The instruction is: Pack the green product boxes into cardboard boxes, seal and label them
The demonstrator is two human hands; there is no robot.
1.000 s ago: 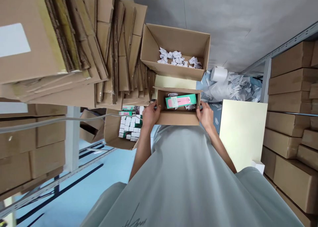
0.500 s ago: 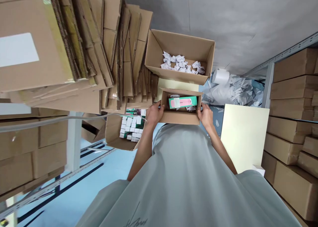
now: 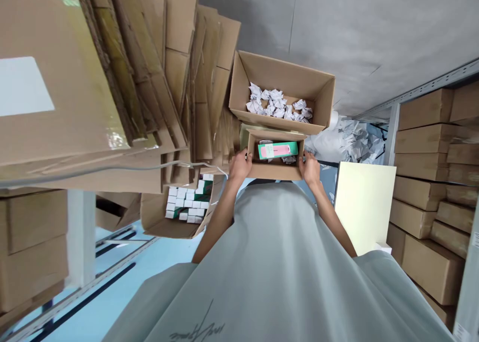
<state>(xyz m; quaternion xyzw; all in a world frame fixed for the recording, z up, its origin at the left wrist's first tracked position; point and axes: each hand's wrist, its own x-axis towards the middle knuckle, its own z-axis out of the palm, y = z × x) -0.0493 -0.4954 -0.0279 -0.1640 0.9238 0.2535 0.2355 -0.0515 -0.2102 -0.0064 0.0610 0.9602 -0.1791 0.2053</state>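
Observation:
A small open cardboard box [image 3: 275, 171] sits in front of me, gripped at its two ends. My left hand [image 3: 240, 166] is closed on the left end, and my right hand [image 3: 310, 168] is closed on the right end. Inside lies a green package with a pink picture [image 3: 278, 150], on top of some crumpled white paper [image 3: 289, 159]. Right behind it stands a larger open cardboard box [image 3: 284, 75] holding more crumpled paper [image 3: 277, 102] on its bottom.
Flattened cardboard [image 3: 175, 83] is stacked at the left, with a grey cable [image 3: 112, 167] in front. Below it, an open carton [image 3: 160, 225] holds several white-ended packages. At the right are a paper heap [image 3: 348, 140], a pale yellow board [image 3: 364, 207] and shelved boxes [image 3: 422, 192].
The view has shifted somewhat. The small box, with both my hands still on its ends, now sits closer against the larger box. The green package stays inside it.

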